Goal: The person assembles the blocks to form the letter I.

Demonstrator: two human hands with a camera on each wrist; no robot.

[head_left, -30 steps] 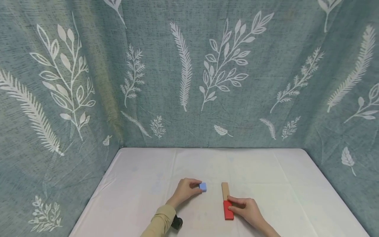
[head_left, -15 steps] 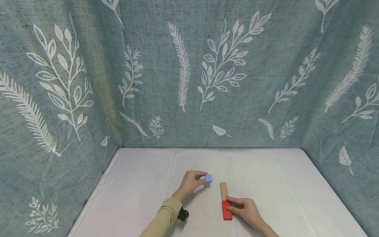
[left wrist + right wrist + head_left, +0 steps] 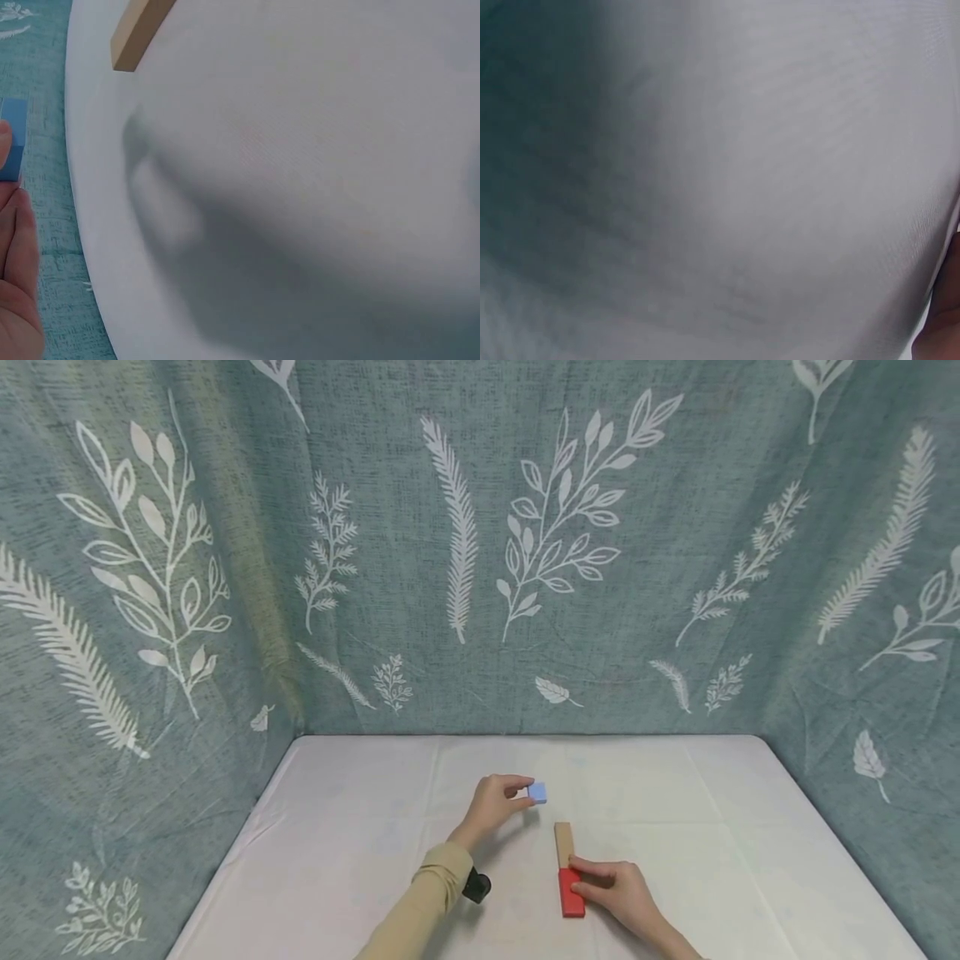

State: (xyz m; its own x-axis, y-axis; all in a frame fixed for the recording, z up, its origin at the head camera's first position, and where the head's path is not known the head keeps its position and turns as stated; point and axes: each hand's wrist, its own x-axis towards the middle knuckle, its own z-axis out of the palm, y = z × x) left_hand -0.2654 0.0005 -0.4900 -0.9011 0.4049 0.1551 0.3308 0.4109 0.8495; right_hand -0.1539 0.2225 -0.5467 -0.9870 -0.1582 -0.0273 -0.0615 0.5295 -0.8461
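My left hand (image 3: 491, 803) pinches a small blue block (image 3: 538, 793) between thumb and fingers, held up over the table, its shadow falling on the cloth. In the left wrist view the blue block (image 3: 15, 124) shows at the left edge. A red block (image 3: 572, 903) lies on the table, and my right hand (image 3: 622, 893) grips its far right side with thumb and fingertips. End to end with it, a plain wooden block (image 3: 564, 842) points away from me. The blue block is beyond and left of the wooden one. Only a bit of skin shows in the right wrist view.
A white cloth covers the table (image 3: 360, 827). Leaf-patterned teal curtains (image 3: 465, 677) hang behind its far edge and along both sides. A black device (image 3: 477, 887) sits at the left wrist, below the sleeve (image 3: 420, 902).
My left hand has carried the blue block away from me and to the right, past the wooden block's far end. The right hand keeps its grip on the red block.
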